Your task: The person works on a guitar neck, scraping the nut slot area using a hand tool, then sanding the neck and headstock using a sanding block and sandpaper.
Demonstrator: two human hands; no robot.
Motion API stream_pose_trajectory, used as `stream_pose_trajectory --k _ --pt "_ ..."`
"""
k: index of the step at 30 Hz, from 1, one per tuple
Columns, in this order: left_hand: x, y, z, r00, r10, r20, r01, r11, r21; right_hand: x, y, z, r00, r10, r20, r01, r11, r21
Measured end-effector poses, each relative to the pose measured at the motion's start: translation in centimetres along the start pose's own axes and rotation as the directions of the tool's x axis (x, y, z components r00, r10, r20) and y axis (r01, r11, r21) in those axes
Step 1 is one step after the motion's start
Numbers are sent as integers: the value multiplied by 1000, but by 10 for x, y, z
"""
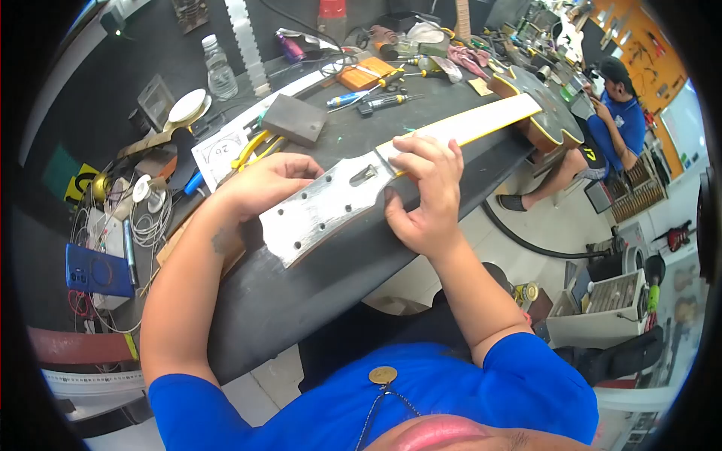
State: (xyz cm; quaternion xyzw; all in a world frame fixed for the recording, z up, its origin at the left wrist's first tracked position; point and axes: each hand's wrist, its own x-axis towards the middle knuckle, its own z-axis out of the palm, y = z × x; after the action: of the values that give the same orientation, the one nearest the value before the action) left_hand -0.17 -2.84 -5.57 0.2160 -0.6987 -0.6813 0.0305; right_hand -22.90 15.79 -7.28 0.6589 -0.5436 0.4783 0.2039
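A white guitar headstock [320, 214] with several tuner holes and a slot near the nut lies across the middle, its yellow-edged neck [481, 124] running up to the right toward a guitar body [538, 109]. My right hand [425, 188] wraps round the neck by the nut, fingers over the top and thumb below. At the headstock's upper left edge is my left hand [274, 184], fingers curled against it; what its fingertips hold is hidden. A grey block [293, 119] and yellow-handled pliers [252, 150] lie just beyond my left hand.
Dark workbench [286, 312] with screwdrivers [391, 104], an orange wood block [366, 74], a water bottle [219, 69] and a paper template [218, 154]. Cables and a blue phone [99, 269] are at left. A person [620, 113] sits at right; a black hose [538, 244] crosses the floor.
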Motion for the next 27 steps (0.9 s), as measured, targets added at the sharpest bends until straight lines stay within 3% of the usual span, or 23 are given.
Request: stream_pose_trajectory --k 5,8,9,11,13,15,17,20,23,24,27 --pt "-4 5 1 998 -56 -15 56 998 -29 2 0 -2 1000 -11 6 11 1000 6" --pt "-5 0 1 1000 -7 -15 6 999 -54 13 -1 -30 993 5 115 -17 995 98" --pt "-7 3 6 999 -1 -48 -1 999 -36 17 -1 -38 967 213 138 -246 919 308" --pt "-2 -4 3 999 28 -37 -29 999 -21 50 36 -54 996 23 85 -42 973 228" --pt "-1 -6 1 999 17 -29 -18 999 -44 90 80 -56 993 98 69 -106 987 120" --pt "2 -5 -1 1000 2 -14 -3 999 -45 147 146 -59 882 330 337 -259 936 -239" --pt "5 -5 -4 1000 -12 6 12 1000 -26 190 199 -37 816 420 397 -340 905 -256" --pt "10 -9 -12 999 15 48 -11 997 -70 224 301 0 841 267 470 75 804 -591" --pt "6 -10 -21 997 -39 70 53 976 -212 248 356 24 644 364 673 323 669 -670" --pt "4 -8 -23 995 -61 85 83 953 -290 257 363 34 572 487 660 308 618 -723" --pt "3 -8 -26 990 -61 125 102 927 -360 272 376 60 574 500 648 344 571 -746"
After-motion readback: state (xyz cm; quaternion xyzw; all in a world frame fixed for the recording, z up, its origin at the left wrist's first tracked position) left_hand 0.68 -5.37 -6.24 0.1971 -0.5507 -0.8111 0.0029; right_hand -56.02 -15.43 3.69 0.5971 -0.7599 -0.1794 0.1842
